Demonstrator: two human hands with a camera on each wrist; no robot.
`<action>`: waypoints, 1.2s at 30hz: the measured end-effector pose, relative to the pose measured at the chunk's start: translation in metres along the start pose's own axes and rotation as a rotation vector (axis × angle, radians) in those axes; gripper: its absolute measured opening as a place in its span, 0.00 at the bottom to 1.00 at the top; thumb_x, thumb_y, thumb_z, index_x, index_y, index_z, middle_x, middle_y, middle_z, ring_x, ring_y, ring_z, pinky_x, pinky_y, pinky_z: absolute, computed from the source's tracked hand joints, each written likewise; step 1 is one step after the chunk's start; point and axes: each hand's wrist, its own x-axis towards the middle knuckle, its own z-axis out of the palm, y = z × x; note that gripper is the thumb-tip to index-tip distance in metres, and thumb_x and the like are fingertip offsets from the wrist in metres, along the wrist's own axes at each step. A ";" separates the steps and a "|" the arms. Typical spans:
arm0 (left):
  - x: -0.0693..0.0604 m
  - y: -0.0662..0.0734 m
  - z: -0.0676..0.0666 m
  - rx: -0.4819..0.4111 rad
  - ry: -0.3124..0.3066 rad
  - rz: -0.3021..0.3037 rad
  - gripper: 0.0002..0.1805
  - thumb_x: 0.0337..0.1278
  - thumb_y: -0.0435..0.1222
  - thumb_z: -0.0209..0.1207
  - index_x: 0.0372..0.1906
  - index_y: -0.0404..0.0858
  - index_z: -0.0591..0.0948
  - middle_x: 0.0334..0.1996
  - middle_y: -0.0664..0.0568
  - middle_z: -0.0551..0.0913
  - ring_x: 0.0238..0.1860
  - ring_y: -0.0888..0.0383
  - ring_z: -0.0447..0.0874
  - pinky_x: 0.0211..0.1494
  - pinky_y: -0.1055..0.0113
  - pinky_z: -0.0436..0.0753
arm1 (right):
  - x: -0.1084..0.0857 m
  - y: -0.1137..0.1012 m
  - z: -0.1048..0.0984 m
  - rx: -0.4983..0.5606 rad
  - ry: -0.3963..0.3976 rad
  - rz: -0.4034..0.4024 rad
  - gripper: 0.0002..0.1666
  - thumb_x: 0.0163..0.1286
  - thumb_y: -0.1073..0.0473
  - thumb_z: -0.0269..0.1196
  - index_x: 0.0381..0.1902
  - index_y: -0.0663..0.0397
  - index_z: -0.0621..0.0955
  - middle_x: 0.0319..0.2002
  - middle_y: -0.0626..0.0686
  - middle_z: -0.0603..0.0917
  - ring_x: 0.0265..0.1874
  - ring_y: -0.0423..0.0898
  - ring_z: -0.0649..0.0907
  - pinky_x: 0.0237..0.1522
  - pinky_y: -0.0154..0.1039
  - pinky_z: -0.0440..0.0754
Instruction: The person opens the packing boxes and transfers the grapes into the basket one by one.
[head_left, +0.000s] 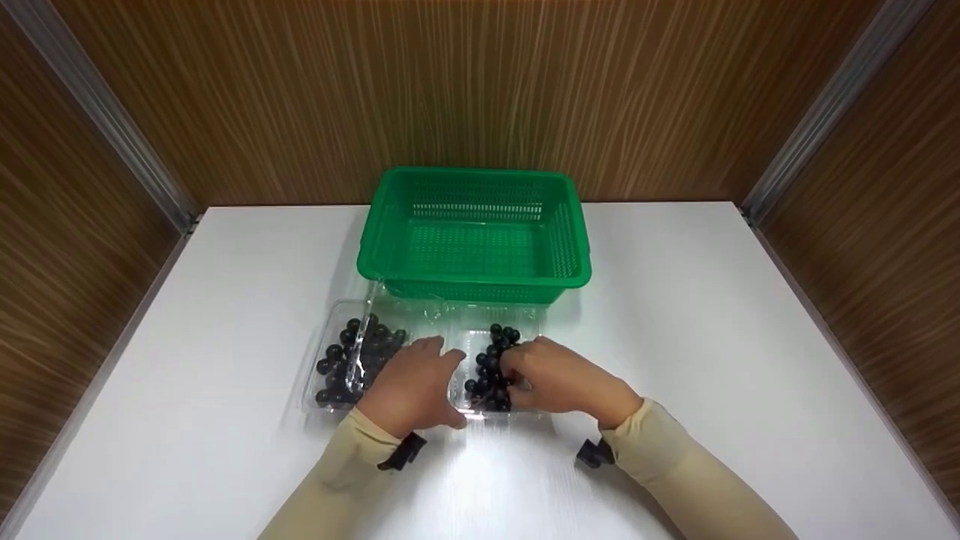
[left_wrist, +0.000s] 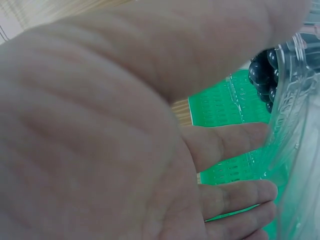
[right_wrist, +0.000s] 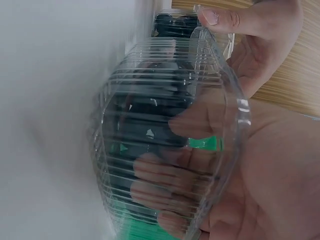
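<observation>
Dark round grapes [head_left: 491,367] lie in a clear plastic container [head_left: 459,375]. My right hand [head_left: 562,379] reaches into it from the right, thumb and curled fingers around part of the bunch; in the right wrist view its fingers [right_wrist: 155,172] show through the ribbed wall. My left hand [head_left: 416,386] is at the container's left side, fingers extended and spread beside the clear plastic in the left wrist view. Its thumb [right_wrist: 212,17] is at the rim in the right wrist view. Further left, a second clear container [head_left: 309,390] holds more dark grapes [head_left: 334,351], partly behind the left hand.
A green perforated basket [head_left: 472,282] with nothing in it stands directly behind the containers. Clear plastic reaches its front edge. The white tabletop [head_left: 675,322] extends on both sides, with wood-patterned panels [head_left: 480,90] at the back and sides.
</observation>
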 end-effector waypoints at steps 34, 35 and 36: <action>0.002 0.002 0.003 -0.002 -0.017 0.008 0.47 0.38 0.51 0.82 0.64 0.32 0.78 0.61 0.31 0.78 0.64 0.33 0.75 0.68 0.42 0.75 | 0.000 0.003 0.003 -0.019 0.004 0.013 0.15 0.61 0.51 0.74 0.29 0.49 0.77 0.22 0.39 0.73 0.21 0.38 0.70 0.26 0.35 0.69; 0.002 0.002 0.002 -0.003 -0.013 0.012 0.46 0.38 0.51 0.82 0.64 0.32 0.79 0.61 0.31 0.78 0.64 0.34 0.76 0.67 0.42 0.76 | 0.000 0.003 0.003 -0.025 0.002 0.014 0.15 0.61 0.52 0.74 0.29 0.48 0.77 0.22 0.39 0.72 0.21 0.38 0.70 0.26 0.36 0.70; 0.001 0.002 0.002 -0.005 -0.009 0.016 0.45 0.38 0.50 0.82 0.63 0.32 0.79 0.61 0.31 0.78 0.64 0.33 0.76 0.67 0.42 0.76 | 0.000 0.003 0.002 -0.032 -0.001 0.016 0.15 0.61 0.52 0.74 0.29 0.48 0.77 0.22 0.38 0.72 0.21 0.38 0.69 0.28 0.37 0.70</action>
